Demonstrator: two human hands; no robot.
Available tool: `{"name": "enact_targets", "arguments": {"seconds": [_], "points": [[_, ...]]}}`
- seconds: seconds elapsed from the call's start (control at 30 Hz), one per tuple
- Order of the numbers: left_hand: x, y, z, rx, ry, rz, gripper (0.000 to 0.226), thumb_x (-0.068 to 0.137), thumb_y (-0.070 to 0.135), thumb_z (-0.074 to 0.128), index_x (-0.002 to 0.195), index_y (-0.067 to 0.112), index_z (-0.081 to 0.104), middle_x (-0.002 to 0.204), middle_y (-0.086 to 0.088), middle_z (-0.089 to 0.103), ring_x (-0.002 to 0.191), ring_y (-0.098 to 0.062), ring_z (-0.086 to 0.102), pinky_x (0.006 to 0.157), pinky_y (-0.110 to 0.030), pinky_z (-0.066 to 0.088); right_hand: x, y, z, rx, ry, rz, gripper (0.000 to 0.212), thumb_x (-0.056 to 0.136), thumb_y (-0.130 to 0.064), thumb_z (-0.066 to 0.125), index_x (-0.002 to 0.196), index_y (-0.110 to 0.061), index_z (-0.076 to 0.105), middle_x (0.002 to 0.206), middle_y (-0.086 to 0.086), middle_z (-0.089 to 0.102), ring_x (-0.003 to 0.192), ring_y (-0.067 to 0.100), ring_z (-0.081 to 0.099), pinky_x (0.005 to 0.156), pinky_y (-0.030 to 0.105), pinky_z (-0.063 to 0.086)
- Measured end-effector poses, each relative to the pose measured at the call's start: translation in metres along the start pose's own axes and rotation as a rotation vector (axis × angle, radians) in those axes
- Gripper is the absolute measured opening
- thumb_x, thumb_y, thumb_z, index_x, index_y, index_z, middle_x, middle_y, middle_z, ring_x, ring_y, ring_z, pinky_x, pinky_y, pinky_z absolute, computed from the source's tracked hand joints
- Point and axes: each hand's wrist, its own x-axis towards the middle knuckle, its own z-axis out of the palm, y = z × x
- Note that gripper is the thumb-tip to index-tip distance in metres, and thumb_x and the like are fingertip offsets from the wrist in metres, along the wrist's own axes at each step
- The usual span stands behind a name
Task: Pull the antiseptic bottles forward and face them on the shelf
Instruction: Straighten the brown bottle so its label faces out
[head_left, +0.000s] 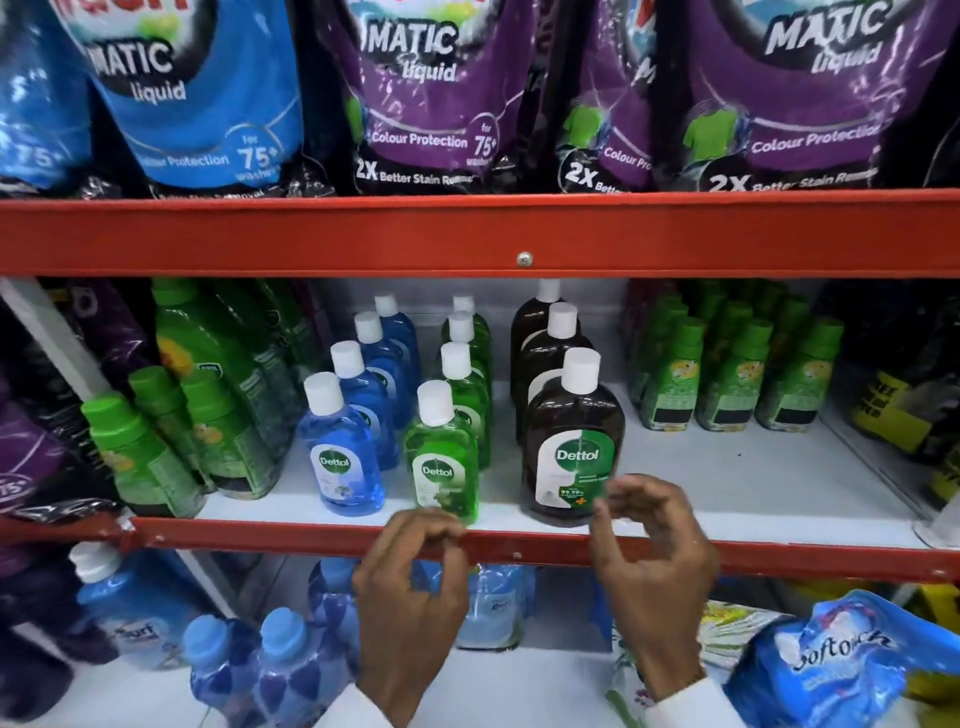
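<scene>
My right hand (649, 540) hovered with curled, empty fingers (621, 493) just in front of the upright brown bottle (574, 441). My left hand (415, 566), also loosely curled and empty, sat just below the green bottle (441, 457).

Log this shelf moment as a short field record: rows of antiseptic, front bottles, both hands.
shelf: white middle shelf behind a red front rail
blue row: four bottles in file, front blue bottle label forward
green row: four in file, front green bottle at the rail, label forward
brown row: three larger, front brown bottle label forward
left hand: empty, fingers curled, just below the green bottle
right hand: empty, fingers curled, beside the brown bottle's base
neighbours: green-capped bottles on both sides
</scene>
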Motion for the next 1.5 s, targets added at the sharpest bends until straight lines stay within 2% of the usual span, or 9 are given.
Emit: {"name": "enact_targets", "arguments": {"seconds": [0.1, 0.23, 0.47, 0.7, 0.9, 1.07, 1.17, 1.3, 1.5], "points": [[0.015, -0.021, -0.006, 0.051, -0.003, -0.125, 0.034, 0.073, 0.019, 0.062, 0.108, 0.023, 0.062, 0.11, 0.01, 0.066, 0.102, -0.005, 0.06, 0.091, -0.011, 0.043, -0.014, -0.008, 0.038, -0.013, -0.219, 0.002, 0.035, 0.08, 0.001, 0.077, 0.103, -0.024, 0.071, 0.097, -0.008, 0.076, 0.083, 0.007, 0.074, 0.079, 0.027, 0.06], [0.031, -0.056, -0.003, 0.14, -0.246, -0.179, 0.066, 0.077, 0.028, 0.063, 0.138, 0.015, 0.043, 0.131, -0.002, 0.062, 0.117, -0.014, 0.06, 0.104, -0.034, 0.048, -0.015, 0.004, 0.079, -0.123, -0.454, 0.088, 0.043, 0.085, -0.015, 0.073, 0.126, -0.023, 0.065, 0.11, -0.002, 0.077, 0.098, 0.01, 0.074, 0.092, 0.036, 0.06], [0.051, -0.073, 0.001, 0.02, -0.289, -0.153, 0.035, 0.082, 0.005, 0.074, 0.113, 0.014, 0.061, 0.094, 0.01, 0.072, 0.081, 0.02, 0.063, 0.076, 0.002, 0.045, -0.006, 0.006, 0.095, -0.192, -0.487, 0.119, 0.027, 0.087, -0.01, 0.072, 0.113, -0.017, 0.072, 0.102, -0.007, 0.079, 0.092, 0.001, 0.072, 0.09, 0.029, 0.058], [0.051, -0.08, 0.006, -0.068, -0.327, -0.151, 0.037, 0.085, 0.014, 0.073, 0.119, 0.014, 0.06, 0.103, 0.006, 0.074, 0.091, 0.007, 0.068, 0.084, -0.013, 0.055, -0.009, 0.007, 0.093, -0.2, -0.448, 0.169, 0.03, 0.089, -0.009, 0.07, 0.117, -0.019, 0.07, 0.106, -0.009, 0.078, 0.098, 0.004, 0.073, 0.093, 0.036, 0.059], [0.047, -0.072, 0.0, -0.126, -0.347, -0.16, 0.042, 0.084, 0.017, 0.075, 0.122, 0.023, 0.06, 0.108, 0.014, 0.07, 0.098, 0.005, 0.068, 0.088, -0.011, 0.052, -0.014, -0.002, 0.091, -0.126, -0.351, 0.253, 0.038, 0.085, -0.001, 0.073, 0.121, -0.01, 0.068, 0.104, -0.007, 0.075, 0.086, -0.019, 0.066, 0.079, 0.002, 0.051], [0.035, -0.064, -0.046, -0.109, 0.031, -0.073, 0.02, 0.084, 0.016, 0.07, 0.101, 0.026, 0.069, 0.104, 0.014, 0.07, 0.096, -0.004, 0.067, 0.086, -0.015, 0.05, -0.043, -0.031, 0.091, -0.068, -0.023, 0.133, 0.029, 0.082, -0.002, 0.077, 0.098, -0.025, 0.069, 0.095, -0.007, 0.075, 0.083, 0.006, 0.072, 0.078, 0.026, 0.06], [0.047, -0.085, -0.069, -0.092, 0.187, -0.096, 0.024, 0.08, 0.015, 0.066, 0.103, 0.018, 0.063, 0.106, 0.001, 0.066, 0.099, -0.018, 0.065, 0.089, -0.031, 0.051, -0.057, -0.046, 0.117, -0.085, -0.116, 0.011, 0.025, 0.081, -0.001, 0.077, 0.097, -0.02, 0.073, 0.095, -0.007, 0.075, 0.083, 0.002, 0.071, 0.08, 0.016, 0.055], [0.072, -0.118, -0.079, 0.018, -0.048, -0.236, 0.06, 0.075, 0.026, 0.069, 0.131, 0.015, 0.051, 0.129, -0.002, 0.063, 0.112, -0.016, 0.063, 0.099, -0.035, 0.051, -0.059, -0.047, 0.166, -0.093, -0.363, 0.043, 0.034, 0.089, -0.015, 0.071, 0.123, -0.017, 0.068, 0.111, -0.003, 0.076, 0.096, 0.005, 0.072, 0.091, 0.023, 0.057], [0.08, -0.137, -0.077, 0.021, -0.185, -0.175, 0.042, 0.083, 0.001, 0.069, 0.123, 0.012, 0.06, 0.11, -0.002, 0.075, 0.092, 0.012, 0.066, 0.081, -0.001, 0.047, -0.049, -0.04, 0.196, -0.158, -0.415, 0.079, 0.028, 0.091, -0.015, 0.066, 0.119, -0.013, 0.069, 0.109, 0.002, 0.079, 0.093, 0.013, 0.076, 0.089, 0.037, 0.06]]}}
